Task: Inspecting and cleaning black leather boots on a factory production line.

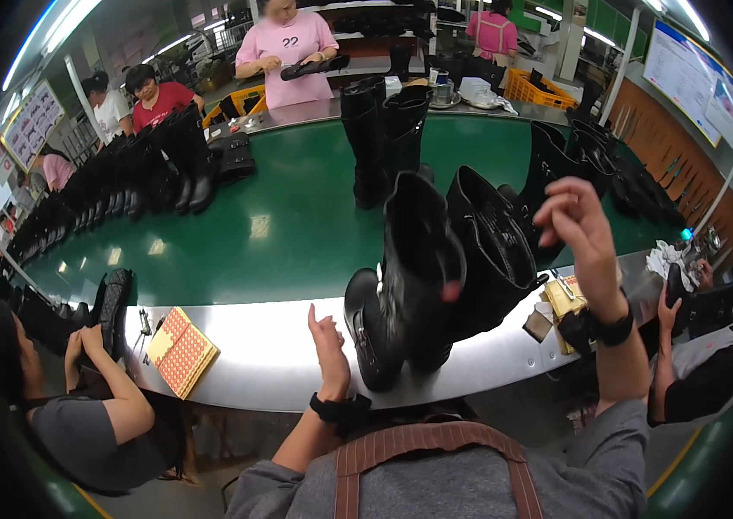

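A pair of tall black boots stands upright in front of me on the bare metal ledge. The left boot has buckled straps round its ankle, and the right boot shows its open top. My left hand is just left of the left boot's foot, holding nothing, with fingers stretched out. Raised to the right of the boots, my right hand has its fingers apart and bent, with nothing in them. Each wrist wears a black band.
Behind the ledge runs a green conveyor belt with another boot pair and rows of boots. A patterned pad lies left, yellow cloths right. Co-workers sit on both sides, each handling a boot; others stand across.
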A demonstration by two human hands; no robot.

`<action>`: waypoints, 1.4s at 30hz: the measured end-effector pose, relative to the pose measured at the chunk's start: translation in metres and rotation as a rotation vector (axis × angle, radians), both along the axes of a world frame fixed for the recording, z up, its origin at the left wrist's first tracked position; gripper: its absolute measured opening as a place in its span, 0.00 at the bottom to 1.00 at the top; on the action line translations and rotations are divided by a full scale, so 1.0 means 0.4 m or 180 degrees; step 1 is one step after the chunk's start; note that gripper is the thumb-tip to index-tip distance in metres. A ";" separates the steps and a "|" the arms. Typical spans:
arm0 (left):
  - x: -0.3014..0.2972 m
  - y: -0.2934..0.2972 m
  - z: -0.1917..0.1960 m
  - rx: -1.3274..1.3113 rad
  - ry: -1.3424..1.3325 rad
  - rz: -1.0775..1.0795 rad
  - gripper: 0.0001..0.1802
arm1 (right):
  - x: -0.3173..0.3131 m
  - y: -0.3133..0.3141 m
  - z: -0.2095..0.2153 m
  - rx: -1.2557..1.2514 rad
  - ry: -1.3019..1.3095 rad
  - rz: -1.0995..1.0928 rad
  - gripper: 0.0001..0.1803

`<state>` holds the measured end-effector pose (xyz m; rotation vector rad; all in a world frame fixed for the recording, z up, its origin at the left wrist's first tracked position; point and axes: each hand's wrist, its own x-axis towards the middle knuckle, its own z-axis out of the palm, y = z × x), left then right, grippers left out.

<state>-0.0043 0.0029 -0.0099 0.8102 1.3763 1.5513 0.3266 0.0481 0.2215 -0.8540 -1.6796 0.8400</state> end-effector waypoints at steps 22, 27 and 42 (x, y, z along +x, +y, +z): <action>0.091 -0.095 0.160 0.1239 0.2197 0.0710 0.65 | -0.319 -0.188 -0.575 -0.0605 -0.1571 0.0872 0.53; 0.019 -0.021 0.169 0.0978 0.1911 0.0589 0.39 | -0.269 -0.172 -0.563 -0.0711 -0.1216 0.0982 0.43; -0.357 0.517 0.343 0.1670 0.2148 0.2264 0.27 | -0.138 -0.197 -0.679 -0.0173 -0.1587 -0.1260 0.03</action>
